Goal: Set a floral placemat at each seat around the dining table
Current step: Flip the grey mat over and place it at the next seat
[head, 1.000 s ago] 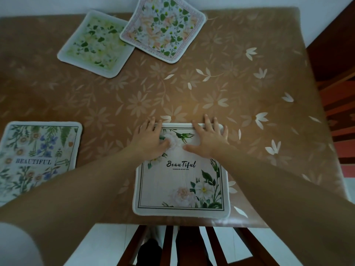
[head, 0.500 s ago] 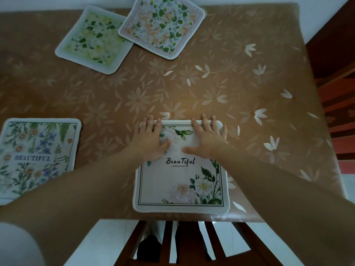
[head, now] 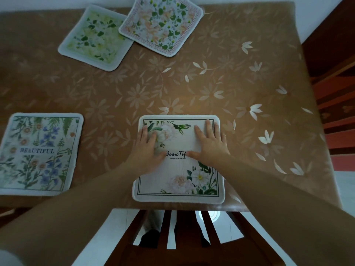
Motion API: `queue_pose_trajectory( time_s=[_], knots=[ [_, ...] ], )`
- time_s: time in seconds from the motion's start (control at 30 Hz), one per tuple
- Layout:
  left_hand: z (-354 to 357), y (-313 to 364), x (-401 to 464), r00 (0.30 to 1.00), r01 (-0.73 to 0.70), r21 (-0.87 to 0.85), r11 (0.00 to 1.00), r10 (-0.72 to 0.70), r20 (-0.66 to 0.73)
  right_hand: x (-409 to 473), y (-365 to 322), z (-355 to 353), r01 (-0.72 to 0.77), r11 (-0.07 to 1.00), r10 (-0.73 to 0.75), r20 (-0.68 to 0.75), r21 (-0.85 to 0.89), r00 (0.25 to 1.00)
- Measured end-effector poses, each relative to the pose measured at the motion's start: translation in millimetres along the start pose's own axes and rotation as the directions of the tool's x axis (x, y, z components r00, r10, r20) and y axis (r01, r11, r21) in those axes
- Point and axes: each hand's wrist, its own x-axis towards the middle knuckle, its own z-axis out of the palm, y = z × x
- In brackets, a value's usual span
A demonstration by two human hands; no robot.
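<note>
A white placemat with roses and the word "Beautiful" (head: 178, 181) lies flat at the table's near edge, in front of me. My left hand (head: 148, 152) rests palm down on its left side, fingers spread. My right hand (head: 209, 146) presses flat on its right side. A blue-flowered "BEAUTIFUL" placemat (head: 38, 152) lies at the near left. Two more mats sit askew at the far edge: a yellow-green one (head: 96, 37) and a pink-bordered one (head: 161, 24) overlapping its right corner.
The table carries a brown cloth with a pale flower pattern (head: 221, 83). A dark wooden chair back (head: 184, 233) stands just below the near edge. Red-brown chair slats (head: 338, 112) show past the table's right edge. A white wall runs behind.
Both hands have slid toward me from the mat's far edge to its middle, and they now lie wider apart. The mat's far edge is uncovered.
</note>
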Motion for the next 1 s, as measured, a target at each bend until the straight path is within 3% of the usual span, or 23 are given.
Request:
queue_pose_trajectory(
  time_s=[0.1, 0.2, 0.27, 0.33, 0.4, 0.47, 0.57, 0.67, 1.0],
  knots=[
    [12.2, 2.4, -14.0, 0.978, 0.064, -0.274, 0.960, -0.115, -0.171, -15.8, 3.6, 2.9, -0.032, 0.993, 0.039, -0.059, 0.114, 0.998],
    [8.3, 9.9, -18.8, 0.891, 0.159, -0.606, 0.779, -0.378, -0.251, -31.9, 4.5, -1.6, -0.076, 0.879, 0.189, -0.197, 0.471, 0.962],
    [-4.5, 12.3, -18.2, 0.814, 0.231, -0.780, 0.582, -0.555, -0.174, -41.0, 5.0, -9.1, -0.115, 0.671, 0.367, -0.193, 0.732, 0.910],
    [-19.8, 5.4, -11.9, 0.738, 0.307, -0.868, 0.389, -0.674, -0.041, -46.5, 8.4, -18.4, -0.199, 0.411, 0.507, -0.041, 0.890, 0.861],
    [-30.9, -8.4, -6.7, 0.701, 0.392, -0.902, 0.181, -0.693, 0.166, -49.0, 17.6, -26.2, -0.324, 0.177, 0.557, 0.177, 0.929, 0.811],
    [-38.4, -20.4, -9.0, 0.722, 0.465, -0.883, 0.073, -0.608, 0.330, -50.2, 28.2, -26.5, -0.400, 0.019, 0.518, 0.334, 0.916, 0.788],
    [-44.6, -32.4, -8.7, 0.769, 0.511, -0.852, 0.112, -0.504, 0.395, -49.3, 36.4, -24.1, -0.422, -0.031, 0.445, 0.391, 0.906, 0.806],
    [-46.2, -34.6, -4.6, 0.787, 0.520, -0.844, 0.129, -0.456, 0.415, -50.1, 36.2, -27.8, -0.420, 0.005, 0.403, 0.382, 0.908, 0.831],
    [-38.2, -6.1, -2.6, 0.815, 0.525, -0.827, 0.201, -0.399, 0.420, -53.3, 63.3, -28.9, -0.447, 0.048, 0.498, 0.366, 0.893, 0.786]
  ],
)
